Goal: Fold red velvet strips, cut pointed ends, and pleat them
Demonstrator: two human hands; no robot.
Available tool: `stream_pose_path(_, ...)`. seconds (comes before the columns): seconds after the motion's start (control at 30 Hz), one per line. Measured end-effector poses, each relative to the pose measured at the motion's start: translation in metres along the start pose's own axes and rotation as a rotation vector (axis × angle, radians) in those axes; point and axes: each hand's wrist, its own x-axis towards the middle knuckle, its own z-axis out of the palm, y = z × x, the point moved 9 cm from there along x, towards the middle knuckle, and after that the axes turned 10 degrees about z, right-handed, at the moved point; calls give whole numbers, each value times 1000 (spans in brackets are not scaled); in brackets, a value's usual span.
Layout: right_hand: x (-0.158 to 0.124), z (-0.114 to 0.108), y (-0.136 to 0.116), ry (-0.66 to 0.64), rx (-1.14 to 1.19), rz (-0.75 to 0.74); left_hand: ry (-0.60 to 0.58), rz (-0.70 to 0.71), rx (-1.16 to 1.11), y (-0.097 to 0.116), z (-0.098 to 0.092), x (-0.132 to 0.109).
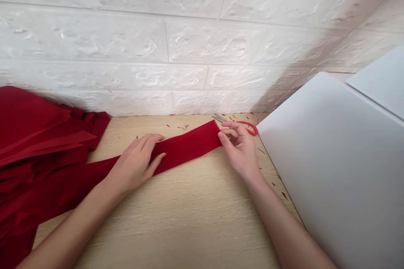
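Note:
A long strip of red fabric (pixel 186 147) lies across the wooden table, running from the lower left up to its cut end near the middle. My left hand (pixel 140 157) rests on the strip with its fingers apart, pressing it flat. At the strip's right end, my right hand (pixel 238 147) pinches the edge between thumb and fingers. Just behind my right hand are scissors (pixel 251 127) with red handles, their blades partly showing beyond the fabric's end.
A large heap of red fabric (pixel 41 134) fills the left side. Small red scraps (pixel 284 195) are scattered on the table (pixel 176 218). White panels (pixel 341 151) stand at the right, and a white brick-pattern wall (pixel 132 38) rises behind.

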Motion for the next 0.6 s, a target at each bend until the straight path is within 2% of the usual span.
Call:
stream_pose_path(0.13, -3, 4, -3, -15, -5, -23, 40, 72, 40, 27, -13, 33)
stream_pose_path(0.3, -6, 5, -6, -20, -22, -36, 135, 126, -262, 60, -15, 81)
stream_pose_path(0.4, -8, 6, -8, -29, -11, -49, 168, 121, -423, 65, -7, 94)
stream_pose_path(0.6, -10, 8, -10, -51, -5, -62, 193, 43, -536, 55, 1, 94)
